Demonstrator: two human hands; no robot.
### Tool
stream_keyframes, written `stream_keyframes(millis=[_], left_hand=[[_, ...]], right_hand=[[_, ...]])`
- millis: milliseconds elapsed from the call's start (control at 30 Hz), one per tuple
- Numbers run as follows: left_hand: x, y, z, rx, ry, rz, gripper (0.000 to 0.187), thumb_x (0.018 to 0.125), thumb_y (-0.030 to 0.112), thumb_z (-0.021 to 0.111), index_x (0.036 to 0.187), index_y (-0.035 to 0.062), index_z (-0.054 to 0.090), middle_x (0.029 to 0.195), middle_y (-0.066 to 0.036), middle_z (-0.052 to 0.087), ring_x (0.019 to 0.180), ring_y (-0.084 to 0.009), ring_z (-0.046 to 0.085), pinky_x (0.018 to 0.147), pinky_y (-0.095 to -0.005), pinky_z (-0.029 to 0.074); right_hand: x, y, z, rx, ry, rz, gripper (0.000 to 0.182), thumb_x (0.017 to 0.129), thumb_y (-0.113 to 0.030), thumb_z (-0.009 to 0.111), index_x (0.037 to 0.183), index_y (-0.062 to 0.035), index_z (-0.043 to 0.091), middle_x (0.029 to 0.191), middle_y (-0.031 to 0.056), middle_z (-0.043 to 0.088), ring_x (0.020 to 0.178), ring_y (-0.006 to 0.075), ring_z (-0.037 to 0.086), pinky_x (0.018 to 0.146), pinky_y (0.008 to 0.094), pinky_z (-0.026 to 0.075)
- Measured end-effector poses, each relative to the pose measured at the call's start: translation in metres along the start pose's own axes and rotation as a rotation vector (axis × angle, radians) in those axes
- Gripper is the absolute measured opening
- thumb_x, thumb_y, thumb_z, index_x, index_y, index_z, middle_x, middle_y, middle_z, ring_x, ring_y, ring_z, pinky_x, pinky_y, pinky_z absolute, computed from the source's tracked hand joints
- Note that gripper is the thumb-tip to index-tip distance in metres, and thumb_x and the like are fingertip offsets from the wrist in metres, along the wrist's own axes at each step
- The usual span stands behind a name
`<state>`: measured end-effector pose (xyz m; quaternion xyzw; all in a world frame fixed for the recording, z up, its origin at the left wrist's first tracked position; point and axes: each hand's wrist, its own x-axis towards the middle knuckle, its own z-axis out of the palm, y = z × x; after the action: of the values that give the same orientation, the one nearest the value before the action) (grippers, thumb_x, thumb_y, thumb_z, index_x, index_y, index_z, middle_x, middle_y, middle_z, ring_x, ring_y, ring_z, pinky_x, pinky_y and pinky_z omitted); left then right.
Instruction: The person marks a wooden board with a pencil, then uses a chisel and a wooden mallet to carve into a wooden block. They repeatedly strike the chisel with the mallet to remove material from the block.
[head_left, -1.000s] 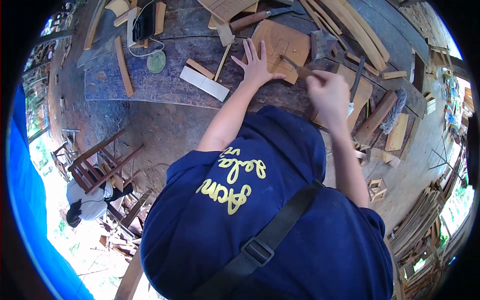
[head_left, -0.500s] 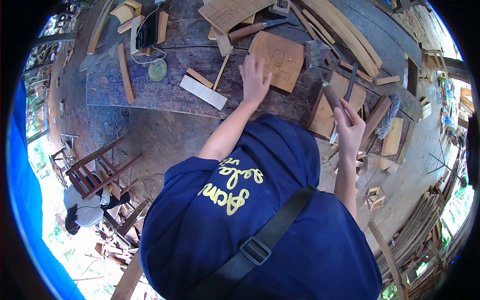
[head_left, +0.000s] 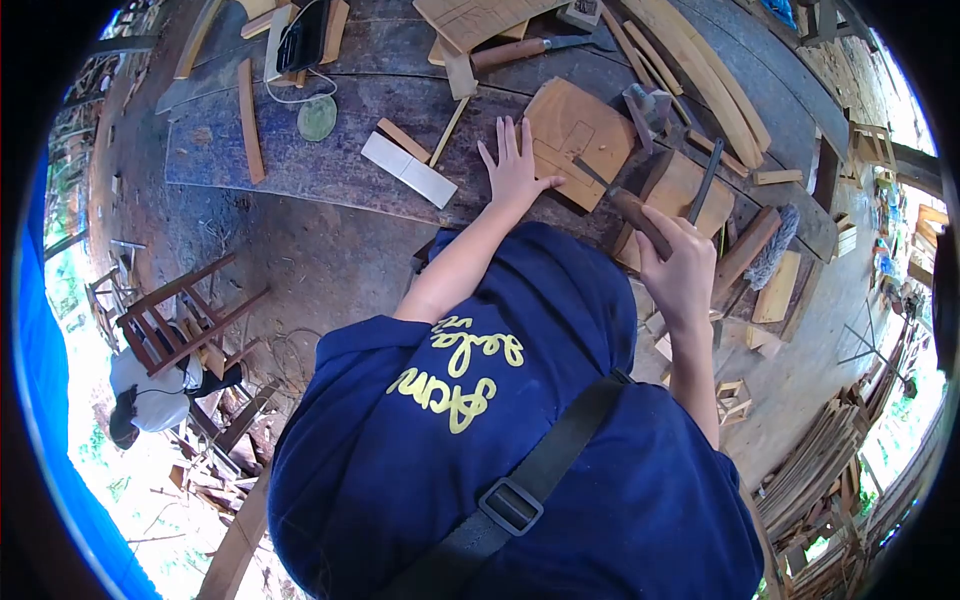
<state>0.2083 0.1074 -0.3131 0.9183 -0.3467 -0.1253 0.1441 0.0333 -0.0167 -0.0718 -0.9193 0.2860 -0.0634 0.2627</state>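
A square-ish wooden board (head_left: 582, 115) with pencilled outlines on its face lies on the workbench (head_left: 330, 165). My left hand (head_left: 512, 172) has its fingers spread flat at the board's left edge, the thumb reaching over its near corner. In my right hand (head_left: 683, 268) is a wood-handled chisel (head_left: 632, 212), gripped by the handle. Its narrow metal blade points up and left, over the drawn lines near the board's lower right side. Just right of the chisel sits a thick wooden block (head_left: 690, 185) with a dark metal bar (head_left: 707, 180) lying across it.
A metal-faced strip (head_left: 408, 170) lies left of my left hand. Behind the board are another wood-handled tool (head_left: 508, 54), a larger carved panel (head_left: 475, 18) and long curved wood pieces (head_left: 700, 75). A phone (head_left: 305, 38) with a cable rests at the back left. Another person (head_left: 150, 390) is at the far left.
My right hand has swung the chisel leftward, bringing its blade from beside the board to over its marked face. My left hand's fingers have spread wider at the board's edge.
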Motion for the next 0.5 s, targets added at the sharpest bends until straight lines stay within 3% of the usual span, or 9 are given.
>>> stream_keyframes(millis=[500], left_hand=[[0.001,-0.001,0.0,-0.038,-0.023,-0.017,0.13,0.064,0.077,0.064,0.154,0.0068,0.003,0.158,-0.024,0.005,0.148,-0.0355,-0.002,0.107,-0.0721,0.004]], right_hand=[[0.011,0.001,0.005,-0.036,-0.023,-0.007,0.029,0.075,-0.01,0.069,0.103,-0.0042,0.071,0.084,0.0189,0.067,0.078,0.0364,0.066,0.072,0.0429,0.051]])
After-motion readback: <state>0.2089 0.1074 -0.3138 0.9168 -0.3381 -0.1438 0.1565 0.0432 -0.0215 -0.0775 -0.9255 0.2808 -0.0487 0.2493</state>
